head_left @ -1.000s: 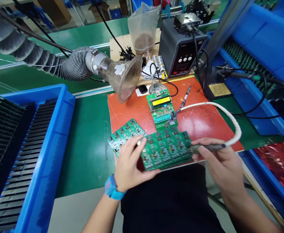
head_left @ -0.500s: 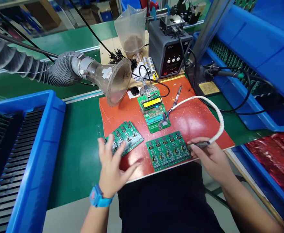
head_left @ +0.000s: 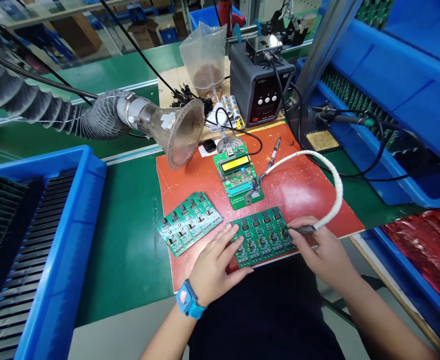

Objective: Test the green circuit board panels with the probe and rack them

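A green circuit board panel (head_left: 261,240) with several small digit displays lies on the red mat near its front edge. Across its left end rests my left hand (head_left: 215,262), fingers stretched out flat. My right hand (head_left: 319,250) pinches a dark probe (head_left: 303,229) at the panel's right edge; whether its tip touches the board I cannot tell. From the probe a white wrapped cable (head_left: 336,182) loops back to a green programmer board (head_left: 238,177) with a lit yellow screen. To the left lie more circuit panels (head_left: 189,222), overlapping one another.
A fume extraction funnel (head_left: 184,132) hangs over the mat's back left. Behind stands a dark soldering station (head_left: 261,85). Blue bins (head_left: 65,225) flank the bench, the left one holding slotted racks. A pen (head_left: 275,151) lies on the red mat (head_left: 298,185).
My left hand has moved right, from over the left panels onto the left end of the front panel. My right hand keeps the probe at that panel's right edge.
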The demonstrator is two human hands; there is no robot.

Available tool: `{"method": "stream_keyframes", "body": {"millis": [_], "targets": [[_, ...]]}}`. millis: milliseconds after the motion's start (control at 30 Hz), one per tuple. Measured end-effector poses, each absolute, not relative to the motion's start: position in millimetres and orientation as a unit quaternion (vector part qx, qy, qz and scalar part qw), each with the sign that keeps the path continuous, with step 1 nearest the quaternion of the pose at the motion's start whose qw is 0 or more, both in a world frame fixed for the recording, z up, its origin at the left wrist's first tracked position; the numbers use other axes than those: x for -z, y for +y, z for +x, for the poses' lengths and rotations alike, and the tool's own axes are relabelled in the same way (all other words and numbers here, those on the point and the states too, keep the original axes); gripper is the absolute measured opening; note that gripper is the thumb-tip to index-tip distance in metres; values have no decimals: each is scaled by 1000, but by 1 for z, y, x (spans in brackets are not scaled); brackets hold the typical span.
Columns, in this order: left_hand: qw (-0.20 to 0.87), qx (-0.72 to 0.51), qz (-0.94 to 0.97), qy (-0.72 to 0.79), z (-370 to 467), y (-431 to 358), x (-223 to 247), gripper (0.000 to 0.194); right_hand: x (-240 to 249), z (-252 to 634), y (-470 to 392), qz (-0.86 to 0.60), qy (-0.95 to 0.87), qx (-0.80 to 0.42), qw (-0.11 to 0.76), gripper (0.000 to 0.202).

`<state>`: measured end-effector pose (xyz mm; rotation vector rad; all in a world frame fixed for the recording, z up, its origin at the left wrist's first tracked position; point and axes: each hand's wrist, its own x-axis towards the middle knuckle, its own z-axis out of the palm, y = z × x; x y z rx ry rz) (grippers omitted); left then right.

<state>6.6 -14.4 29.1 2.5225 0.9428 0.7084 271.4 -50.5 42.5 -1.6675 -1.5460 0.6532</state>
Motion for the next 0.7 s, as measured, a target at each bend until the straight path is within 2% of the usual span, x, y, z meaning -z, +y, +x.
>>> {"method": "stream_keyframes", "body": {"millis": [167,333,700], "targets": [[163,-250,894,335,7,-15,-28,59,-38,271,-47,-640,-604,-248,404,9],[148,-249,894,341,8,-15,-29,57,-38,273,-49,-629,-589,-294,413,10],[195,-254,875,363,7,-14,-31,65,-42,274,-52,-642,-553,-336,411,18]]}}
